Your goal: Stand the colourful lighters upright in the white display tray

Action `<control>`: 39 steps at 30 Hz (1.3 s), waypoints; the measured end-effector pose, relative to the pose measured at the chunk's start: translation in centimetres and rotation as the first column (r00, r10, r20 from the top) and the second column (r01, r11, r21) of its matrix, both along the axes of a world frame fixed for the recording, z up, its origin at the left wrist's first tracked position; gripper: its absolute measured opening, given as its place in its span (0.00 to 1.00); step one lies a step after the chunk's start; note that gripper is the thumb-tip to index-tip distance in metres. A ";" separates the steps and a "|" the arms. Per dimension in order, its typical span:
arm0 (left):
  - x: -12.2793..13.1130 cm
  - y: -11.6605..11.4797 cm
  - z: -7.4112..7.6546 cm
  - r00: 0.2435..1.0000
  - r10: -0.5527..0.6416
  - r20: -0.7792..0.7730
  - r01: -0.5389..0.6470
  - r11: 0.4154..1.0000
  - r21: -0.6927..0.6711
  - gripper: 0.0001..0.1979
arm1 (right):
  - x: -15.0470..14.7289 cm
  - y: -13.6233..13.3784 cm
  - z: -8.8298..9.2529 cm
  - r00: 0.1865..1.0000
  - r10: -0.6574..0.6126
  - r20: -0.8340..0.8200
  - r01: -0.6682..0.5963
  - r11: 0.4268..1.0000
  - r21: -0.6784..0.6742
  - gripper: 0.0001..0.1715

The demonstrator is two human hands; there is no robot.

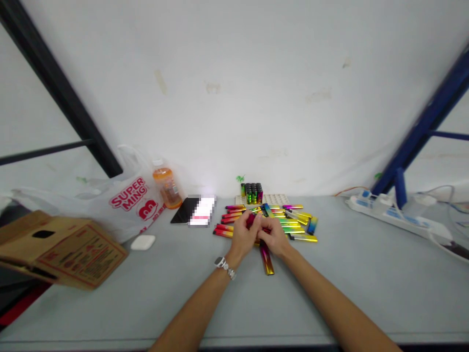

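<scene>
My left hand (244,234) is closed around a dark magenta shiny tube (251,220), of which only a small part shows. Pressed up against it, my right hand (273,235) has its fingers bent together; what they pinch is hidden. Just below the hands, a flat purple-to-gold tube (267,259) points toward me, its upper end near my right fingers. Beyond and around both hands lie several similar tubes with dark tips, among them a red-orange tube (223,233) at left and a yellow tube (303,238) at right.
Behind the tubes, a group of upright black-topped tubes (254,193) stands by a pale perforated tray (280,199). On the left are a phone (185,210), an orange drink bottle (167,186), a plastic bag (102,205), a white case (142,242) and a cardboard box (73,249). A power strip (399,217) lies right.
</scene>
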State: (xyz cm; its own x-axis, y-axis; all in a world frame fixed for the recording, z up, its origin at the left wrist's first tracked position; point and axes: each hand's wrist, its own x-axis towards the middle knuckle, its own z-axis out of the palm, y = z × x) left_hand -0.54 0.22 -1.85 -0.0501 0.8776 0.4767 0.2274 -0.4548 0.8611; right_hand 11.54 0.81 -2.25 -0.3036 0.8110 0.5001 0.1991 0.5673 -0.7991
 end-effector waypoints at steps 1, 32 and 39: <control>0.1 0.0 -0.1 1.000 0.024 -0.007 -0.024 1.000 -0.010 0.19 | 0.0 0.0 -0.2 1.000 0.012 0.003 -0.012 1.000 -0.001 0.13; 0.3 0.2 -0.5 0.992 0.113 0.052 -0.111 0.993 -0.038 0.18 | 0.1 0.4 -0.8 0.999 -0.038 0.016 0.039 0.998 -0.051 0.13; 0.3 0.0 -0.3 0.992 0.129 0.015 -0.128 0.990 -0.053 0.21 | 0.0 0.3 -0.6 0.999 -0.032 0.010 0.033 0.998 -0.052 0.15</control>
State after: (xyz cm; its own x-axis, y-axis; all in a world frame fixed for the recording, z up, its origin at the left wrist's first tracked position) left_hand -0.26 0.19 -2.19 -0.1721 0.8867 0.4291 0.2648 -0.3779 0.8872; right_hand 11.54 1.10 -2.86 -0.2806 0.8455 0.4542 0.2240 0.5179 -0.8256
